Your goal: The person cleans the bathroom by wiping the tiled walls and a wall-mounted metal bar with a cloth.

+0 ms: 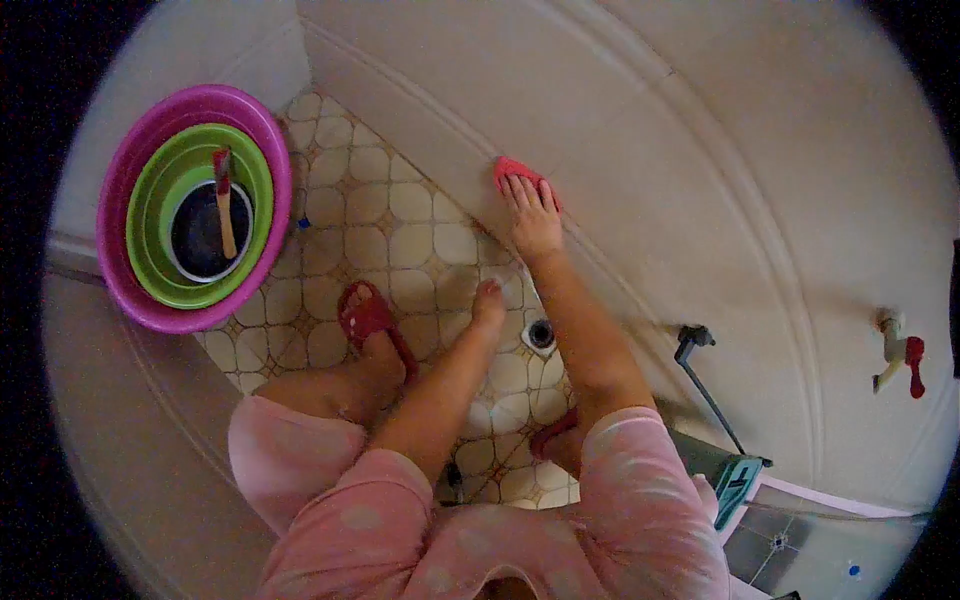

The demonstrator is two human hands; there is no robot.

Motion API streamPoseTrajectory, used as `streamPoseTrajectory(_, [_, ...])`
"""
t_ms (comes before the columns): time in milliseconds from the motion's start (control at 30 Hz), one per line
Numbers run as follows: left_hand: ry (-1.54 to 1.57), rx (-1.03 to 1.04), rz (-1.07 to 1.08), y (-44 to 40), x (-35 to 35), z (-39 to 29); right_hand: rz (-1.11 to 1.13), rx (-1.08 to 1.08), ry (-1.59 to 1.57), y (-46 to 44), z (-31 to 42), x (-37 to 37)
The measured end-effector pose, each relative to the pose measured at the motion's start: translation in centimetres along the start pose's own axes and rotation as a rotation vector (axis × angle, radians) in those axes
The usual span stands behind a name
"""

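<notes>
Pressed against the lower part of the wall is a red cloth point(508, 168), with my right hand point(535, 215) lying on it, its fingers stretched out over the cloth. My left hand point(489, 300) hangs above the tiled floor point(410, 200), near the floor drain point(540, 336). Its fingers are small and blurred in the view, and I cannot make out whether they hold anything.
At the left, a pink basin point(112, 230) holds a green basin point(145, 220) and a dark pot with a wooden-handled brush point(226, 220) across it. A red-handled tap point(914, 366) and a black metal bar point(712, 400) are on the right wall. Red slippers point(366, 318) are on my feet.
</notes>
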State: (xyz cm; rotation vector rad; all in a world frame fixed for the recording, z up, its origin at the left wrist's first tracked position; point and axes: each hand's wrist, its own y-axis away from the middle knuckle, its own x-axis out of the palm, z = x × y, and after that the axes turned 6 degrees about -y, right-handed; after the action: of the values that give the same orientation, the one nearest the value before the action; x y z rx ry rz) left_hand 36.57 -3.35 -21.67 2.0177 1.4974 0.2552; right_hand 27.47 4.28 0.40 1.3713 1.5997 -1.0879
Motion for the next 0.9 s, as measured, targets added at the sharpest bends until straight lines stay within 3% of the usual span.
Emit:
streamPoseTrajectory(200, [0.069, 0.201, -0.020, -2.0, 1.4, 1.4, -0.010, 0.031, -0.107, 3.0, -1.6, -1.7])
streamPoseTrajectory(300, [0.156, 0.012, -0.019, 1.4, -0.5, -3.0, 0.034, 0.072, -0.099, 7.9, -3.4, -1.8])
streamPoseTrajectory(533, [0.342, 0.031, 0.089, 1.6, -0.8, -3.3, 0.149, 0.176, 0.035, 18.2, -6.2, -1.4])
streamPoseTrajectory(700, [0.540, 0.038, 0.161, -0.5, -0.1, -4.3, 0.205, 0.235, 0.014, 17.6, -5.4, -2.2])
streamPoseTrajectory(800, [0.588, -0.039, 0.051, 3.8, -4.1, -10.3, 0.143, 0.173, -0.052, 14.5, -5.1, -1.5])
streamPoseTrajectory(900, [0.532, -0.064, 0.098, 4.9, -5.9, -12.5, 0.014, 0.080, -0.103, 9.1, -4.2, -0.6])
